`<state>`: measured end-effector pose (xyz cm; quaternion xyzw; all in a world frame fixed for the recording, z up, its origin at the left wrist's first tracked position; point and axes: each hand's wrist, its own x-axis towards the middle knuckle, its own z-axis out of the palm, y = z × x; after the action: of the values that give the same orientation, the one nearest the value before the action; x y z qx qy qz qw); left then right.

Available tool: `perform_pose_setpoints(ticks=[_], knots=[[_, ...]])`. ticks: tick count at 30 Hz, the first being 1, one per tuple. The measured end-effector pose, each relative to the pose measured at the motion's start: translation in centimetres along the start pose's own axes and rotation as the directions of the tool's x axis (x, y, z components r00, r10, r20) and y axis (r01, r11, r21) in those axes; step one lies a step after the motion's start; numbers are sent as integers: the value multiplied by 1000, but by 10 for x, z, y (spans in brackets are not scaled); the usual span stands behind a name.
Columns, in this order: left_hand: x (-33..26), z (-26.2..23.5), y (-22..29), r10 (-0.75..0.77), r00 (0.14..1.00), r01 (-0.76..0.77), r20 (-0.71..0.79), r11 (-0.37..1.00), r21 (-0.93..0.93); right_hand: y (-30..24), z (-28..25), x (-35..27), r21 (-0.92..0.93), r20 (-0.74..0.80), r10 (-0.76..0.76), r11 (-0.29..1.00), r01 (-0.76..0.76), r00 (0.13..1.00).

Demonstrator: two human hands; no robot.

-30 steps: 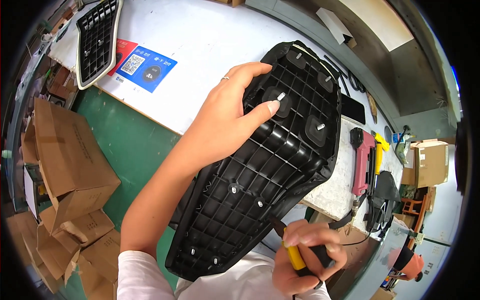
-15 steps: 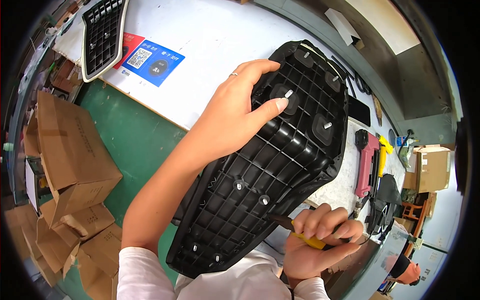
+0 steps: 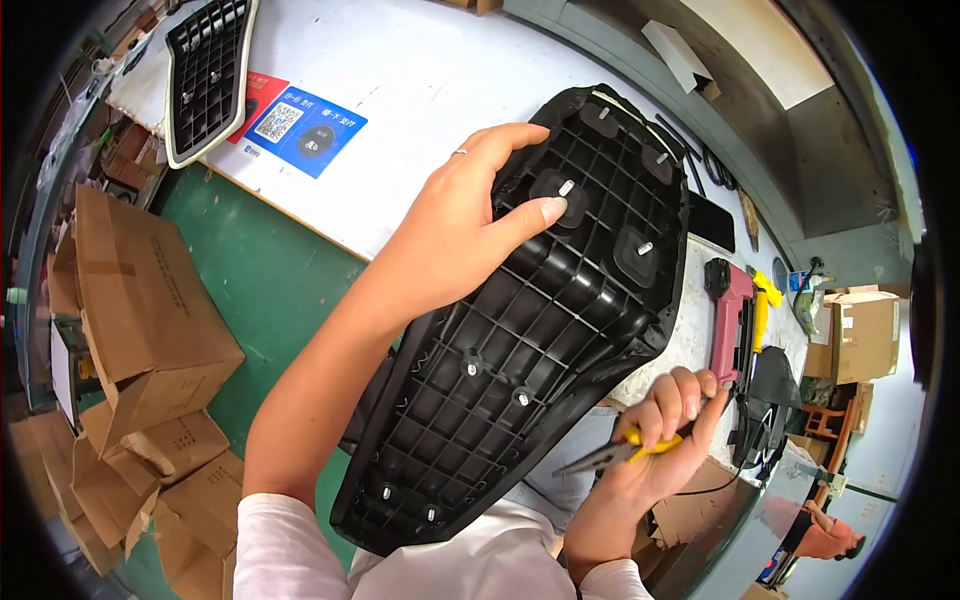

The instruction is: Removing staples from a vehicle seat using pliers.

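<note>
— Black ribbed plastic is filling the middle of the view: what is it, and where is it lying?

— It is a long seat base (image 3: pixel 530 340), underside up, slanting from the person's lap up over the edge of the white workbench (image 3: pixel 420 90).

— What is the left hand (image 3: pixel 465 225) doing?

— It is lying spread across the upper part of the base, palm down, thumb pressing beside a round boss with a metal stud.

— And the right hand (image 3: pixel 660 440)?

— It is curling tightly around yellow-handled pliers (image 3: pixel 615 455), just beside the base's lower right edge, the metal tips pointing left.

— Anything else nearby?

— A second black grille-like panel (image 3: pixel 205 75) is resting at the bench's far left corner, and brown cardboard boxes (image 3: pixel 140 300) are standing on the green floor.
</note>
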<state>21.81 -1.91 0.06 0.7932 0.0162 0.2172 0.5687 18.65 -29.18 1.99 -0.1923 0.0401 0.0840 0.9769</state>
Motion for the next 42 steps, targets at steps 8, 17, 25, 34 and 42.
perform_pose_setpoints(ticks=[8,17,25,34,42], knots=[[2,0,4,-89,996,91,29,993,-79,7,9,-34,-608,325,-322,649,457,889],[2,2,7,-82,996,84,40,995,-46,0,1,-32,-260,575,-498,642,721,650],[2,1,6,-83,996,85,38,996,-38,36,-5,-20,-353,640,-468,525,775,609],[3,-1,3,-104,994,107,31,989,-106,-5,-11,27,332,-216,104,943,-27,971],[7,-1,12,-224,967,251,125,925,-286,-16,7,-13,-203,215,-210,946,254,954]])
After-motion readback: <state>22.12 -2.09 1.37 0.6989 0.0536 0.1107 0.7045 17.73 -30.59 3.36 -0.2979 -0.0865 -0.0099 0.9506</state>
